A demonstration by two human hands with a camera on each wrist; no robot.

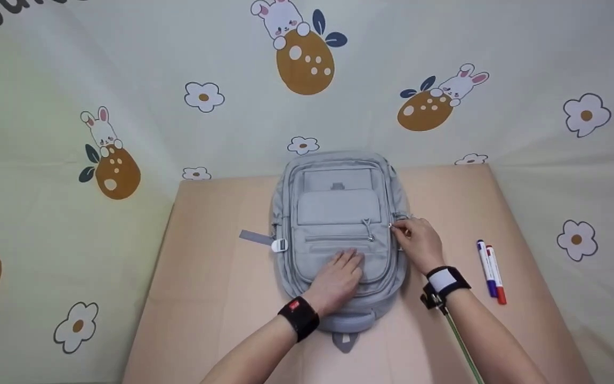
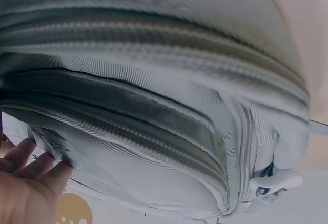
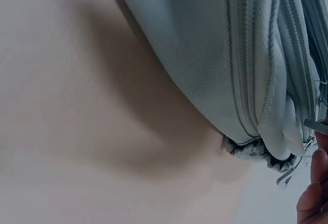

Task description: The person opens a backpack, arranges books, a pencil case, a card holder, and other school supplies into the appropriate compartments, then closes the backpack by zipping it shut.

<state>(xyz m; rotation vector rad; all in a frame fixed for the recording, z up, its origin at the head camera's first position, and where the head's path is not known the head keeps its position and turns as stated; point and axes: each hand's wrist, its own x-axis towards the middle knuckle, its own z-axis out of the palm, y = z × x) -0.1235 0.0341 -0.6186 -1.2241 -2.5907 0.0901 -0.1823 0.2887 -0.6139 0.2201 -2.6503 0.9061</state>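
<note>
A grey backpack (image 1: 338, 207) lies front side up, its top handle (image 1: 347, 321) toward me. My left hand (image 1: 338, 277) rests with extended fingers on the front panel, just below the short pocket zipper (image 1: 336, 238). At the backpack's right edge, my right hand (image 1: 420, 242) pinches a small zipper pull (image 1: 391, 226) between thumb and fingers. The right wrist view shows that metal pull (image 3: 316, 126) at the fingertips, with most of the hand cut off. Curved zipper tracks (image 2: 128, 116) run past the left fingers (image 2: 56, 175) in the left wrist view.
Two markers, one blue (image 1: 486, 268) and one red (image 1: 496, 274), lie right of the backpack on the tan table (image 1: 205, 277). A grey strap (image 1: 255, 237) with a white buckle (image 1: 280, 245) sticks out left. A printed cloth (image 1: 371, 117) hangs behind.
</note>
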